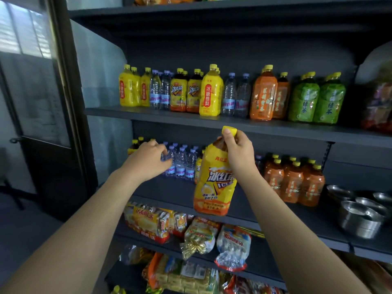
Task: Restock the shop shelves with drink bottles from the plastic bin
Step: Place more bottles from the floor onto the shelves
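The iced-tea bottle [214, 183] being held read "冰红茶" and "ICE"; a yellow shelf bottle [211, 94] read "冰糖雪梨"; green bottles [305, 102] read "绿茶".

Daylight enters dimly through the frosted glass door [31, 66]; right of it, dark shelving shadows deepen, wide-angle edges curve, softly blurred.

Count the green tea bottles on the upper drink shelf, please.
2 show clearly, side by side at the right end of the upper drink shelf: the left green tea bottle and the right green tea bottle. A second yellow cap behind each suggests more, mostly hidden.
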`<move>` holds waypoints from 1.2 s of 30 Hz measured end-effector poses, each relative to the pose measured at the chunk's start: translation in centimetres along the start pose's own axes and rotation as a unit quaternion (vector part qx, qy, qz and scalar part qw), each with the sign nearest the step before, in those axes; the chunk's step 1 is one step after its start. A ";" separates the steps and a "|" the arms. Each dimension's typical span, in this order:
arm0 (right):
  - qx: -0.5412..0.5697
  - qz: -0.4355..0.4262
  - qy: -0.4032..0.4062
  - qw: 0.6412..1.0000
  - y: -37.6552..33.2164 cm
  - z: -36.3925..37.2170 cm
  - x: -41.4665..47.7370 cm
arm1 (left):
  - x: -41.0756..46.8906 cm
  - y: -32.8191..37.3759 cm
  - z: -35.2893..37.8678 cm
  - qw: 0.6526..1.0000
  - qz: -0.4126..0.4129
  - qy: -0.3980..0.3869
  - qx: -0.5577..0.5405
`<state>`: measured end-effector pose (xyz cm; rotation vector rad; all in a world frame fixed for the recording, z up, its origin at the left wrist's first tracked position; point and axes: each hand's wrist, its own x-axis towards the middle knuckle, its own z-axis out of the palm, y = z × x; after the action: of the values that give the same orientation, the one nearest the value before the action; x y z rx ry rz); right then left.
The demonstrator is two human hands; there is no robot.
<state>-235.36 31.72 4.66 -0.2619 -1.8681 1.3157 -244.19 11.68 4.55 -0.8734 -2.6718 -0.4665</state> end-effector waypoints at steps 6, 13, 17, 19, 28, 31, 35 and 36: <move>0.017 -0.007 -0.053 0.998 2.7 5.3 4.7 | 3.8 -3.3 1.5 0.999 -0.040 -0.001 0.002; 0.026 0.003 -0.089 0.996 5.5 11.0 6.9 | 6.4 -6.8 2.7 0.998 -0.066 0.009 0.008; 0.028 0.014 -0.095 0.995 6.9 14.8 7.7 | 8.2 -10.1 3.7 0.997 -0.074 0.013 0.000; 0.021 0.016 -0.091 0.995 7.6 17.1 8.3 | 9.3 -12.2 4.5 0.997 -0.075 0.011 -0.002; -0.015 0.041 -0.069 0.997 13.3 31.0 14.3 | 18.2 -25.2 9.1 0.999 -0.052 -0.008 0.000; -0.026 0.064 -0.050 0.996 15.0 36.1 16.5 | 21.7 -29.8 10.1 0.998 -0.041 -0.037 0.005; -0.035 0.083 -0.034 0.995 16.9 41.5 18.8 | 26.0 -34.8 11.1 0.998 -0.021 -0.062 0.020; -0.035 0.084 -0.030 0.995 17.5 42.6 19.3 | 27.0 -35.8 11.5 0.997 -0.014 -0.067 0.020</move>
<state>-283.01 21.14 -5.96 -0.4281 -1.9797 1.3842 -288.88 2.68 -3.54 -0.8873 -2.8083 -0.3707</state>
